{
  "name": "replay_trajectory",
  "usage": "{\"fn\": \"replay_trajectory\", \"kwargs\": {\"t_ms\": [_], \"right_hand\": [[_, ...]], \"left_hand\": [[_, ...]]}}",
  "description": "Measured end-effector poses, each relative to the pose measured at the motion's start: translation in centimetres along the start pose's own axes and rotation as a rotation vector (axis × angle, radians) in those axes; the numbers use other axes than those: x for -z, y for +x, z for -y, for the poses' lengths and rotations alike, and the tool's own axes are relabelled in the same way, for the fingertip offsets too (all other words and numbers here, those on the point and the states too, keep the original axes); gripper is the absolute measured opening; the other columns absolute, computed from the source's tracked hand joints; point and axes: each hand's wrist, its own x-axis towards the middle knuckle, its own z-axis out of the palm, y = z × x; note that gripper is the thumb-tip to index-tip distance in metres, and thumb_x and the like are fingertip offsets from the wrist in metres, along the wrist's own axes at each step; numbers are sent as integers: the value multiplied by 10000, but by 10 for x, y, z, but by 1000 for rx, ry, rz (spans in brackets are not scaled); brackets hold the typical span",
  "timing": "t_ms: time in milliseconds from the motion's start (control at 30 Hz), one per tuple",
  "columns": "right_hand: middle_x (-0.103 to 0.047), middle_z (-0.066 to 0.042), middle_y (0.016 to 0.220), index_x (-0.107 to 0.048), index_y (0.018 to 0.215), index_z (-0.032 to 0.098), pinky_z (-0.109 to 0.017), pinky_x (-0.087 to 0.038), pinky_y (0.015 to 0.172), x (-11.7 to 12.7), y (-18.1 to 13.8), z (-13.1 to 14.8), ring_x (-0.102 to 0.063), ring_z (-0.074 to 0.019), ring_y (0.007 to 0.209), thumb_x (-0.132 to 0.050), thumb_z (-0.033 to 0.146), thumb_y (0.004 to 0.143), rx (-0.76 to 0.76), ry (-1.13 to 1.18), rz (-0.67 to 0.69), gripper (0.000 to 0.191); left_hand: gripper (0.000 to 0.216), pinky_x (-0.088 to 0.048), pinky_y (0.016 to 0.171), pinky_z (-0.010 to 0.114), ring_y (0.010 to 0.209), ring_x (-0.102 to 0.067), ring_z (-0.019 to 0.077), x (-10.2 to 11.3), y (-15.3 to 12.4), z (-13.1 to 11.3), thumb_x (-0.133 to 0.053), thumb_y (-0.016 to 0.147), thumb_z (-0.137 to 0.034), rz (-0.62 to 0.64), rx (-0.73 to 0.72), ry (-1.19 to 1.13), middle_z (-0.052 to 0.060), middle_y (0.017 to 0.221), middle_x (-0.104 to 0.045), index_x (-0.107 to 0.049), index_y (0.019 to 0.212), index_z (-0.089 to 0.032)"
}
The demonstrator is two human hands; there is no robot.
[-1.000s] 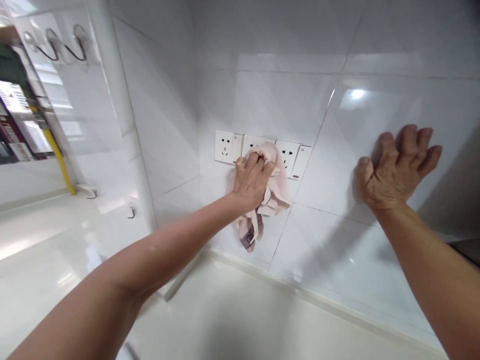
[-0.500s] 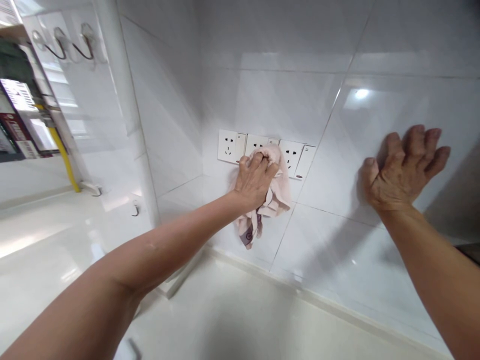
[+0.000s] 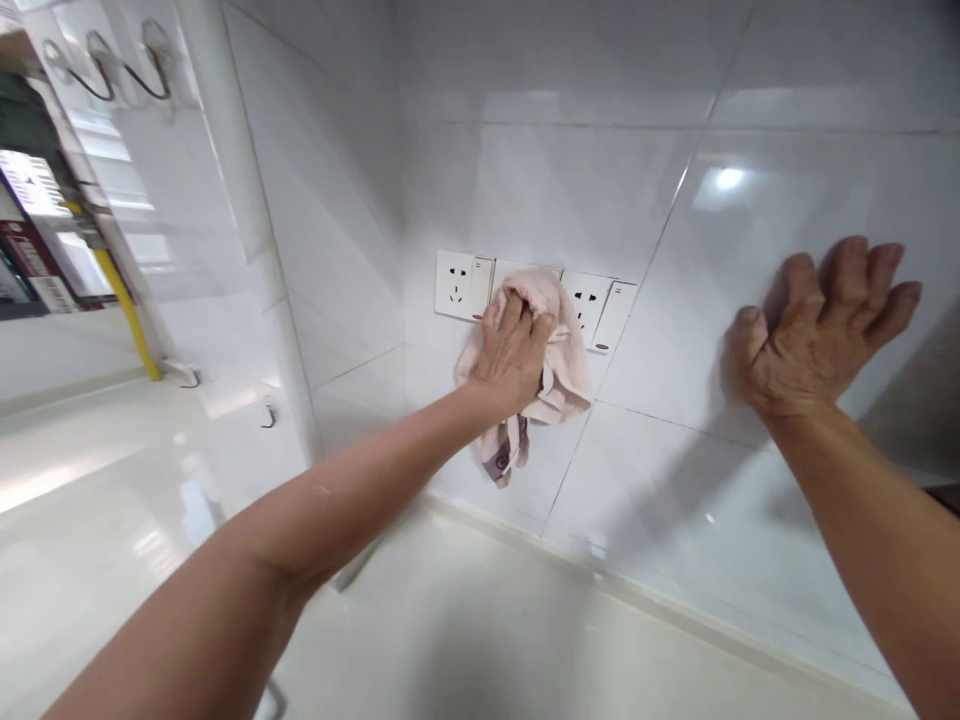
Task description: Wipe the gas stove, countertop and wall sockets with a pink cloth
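Pressing a pale pink towel [image 3: 541, 345] onto the wall sockets here, with our left hand [image 3: 511, 350] bunched around it. That left grip is clamped tight on the cloth, fingers [image 3: 512, 318] curled in. The towel sits over most of the middle socket plate [image 3: 521, 268], and only its top edge peeks out. A loose tail of the towel hangs below our hand, with a dark printed patch [image 3: 501, 462] near its end.

Our right hand [image 3: 814, 335] is wide open, nothing in it, fingers spread apart and laid against the white wall tile [image 3: 675, 200], well off to the right of the sockets.

Just beside the towel on its left we've got the left socket plate [image 3: 454, 285] and its narrow switch [image 3: 481, 287]. On the other side, the right socket plate [image 3: 586, 305] and its switch [image 3: 613, 316] sit right up against the cloth.

Under all that runs a glossy white desk [image 3: 465, 620]. Over on the left there's a white boxed-in corner column [image 3: 251, 230] with a small hook [image 3: 268, 415] low down, a pair of wire hooks [image 3: 105, 65] up high, and a yellow pipe [image 3: 126, 315] running down.
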Motion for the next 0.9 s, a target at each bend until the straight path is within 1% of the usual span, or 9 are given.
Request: {"fn": "replay_trajectory", "kwargs": {"t_ms": [133,233,367,433,533,600,700,767,900], "right_hand": [[-264,-161,1745,-321,1655,266,-726,-131,1225,0,0,-2,-158,-418,1631,-528,415,968,9,-3,4,733],[-244,-162,1752,-304,1661,268,-734,-120,1222,-1,0,-3,-138,-425,1633,-537,420,964,14,-9,5,750],[-253,-161,1748,-308,1657,271,-735,-127,1220,0,0,-2,-147,-422,1632,-522,412,967,6,-8,7,736],[-258,-163,1746,-315,1654,270,-734,-127,1221,0,0,-1,-151,-419,1632,-520,410,962,8,-3,9,734],[-244,-170,1748,-316,1649,265,-745,-108,1219,1,0,0,-132,-424,1635,-512,408,961,-1,2,21,730],[-233,-175,1749,-309,1648,260,-759,-89,1214,2,0,0,-110,-430,1637,-501,412,960,-7,13,36,730],[-237,-166,1747,-320,1634,262,-749,-68,1220,4,1,1,-94,-418,1641,-502,410,946,-40,28,57,727],[-242,-155,1749,-344,1621,273,-741,-58,1223,5,2,3,-106,-415,1639,-510,415,933,-71,43,70,722],[-246,-156,1749,-377,1610,283,-766,-32,1205,6,3,5,-120,-434,1635,-529,427,911,-92,95,78,730]], "left_hand": [[376,-209,1265,640,1528,-370,405,-34,-29,1,-508,910,-109,-15,-46,-14,249,1387,-623,-582,1278,-117],[360,-212,1280,643,1485,-442,388,-58,-58,5,-455,932,-111,-22,-89,-19,229,1323,-665,-602,1260,-123],[327,-253,1263,656,1437,-489,382,-73,-91,13,-450,938,-136,-37,-163,-45,218,1254,-681,-606,1226,-126],[305,-245,1266,649,1440,-480,366,-72,-93,17,-411,974,-173,-89,-166,-89,209,1249,-669,-593,1217,-141],[308,-177,1295,626,1472,-437,345,-56,-67,19,-368,1024,-255,-176,-118,-132,194,1308,-632,-556,1252,-165],[327,-130,1307,615,1509,-387,352,-40,-38,16,-449,995,-266,-184,-78,-123,195,1375,-601,-534,1296,-171],[453,-127,1298,623,1539,-339,367,-20,-6,8,-591,877,-181,-130,-37,-41,198,1413,-598,-535,1327,-173],[478,-166,1280,623,1517,-371,377,-15,-5,3,-618,838,-127,-86,-41,25,210,1378,-626,-561,1312,-155],[359,-278,1215,604,1423,-484,375,-25,-40,3,-569,882,-93,-15,-76,71,221,1288,-677,-625,1234,-136]]}}
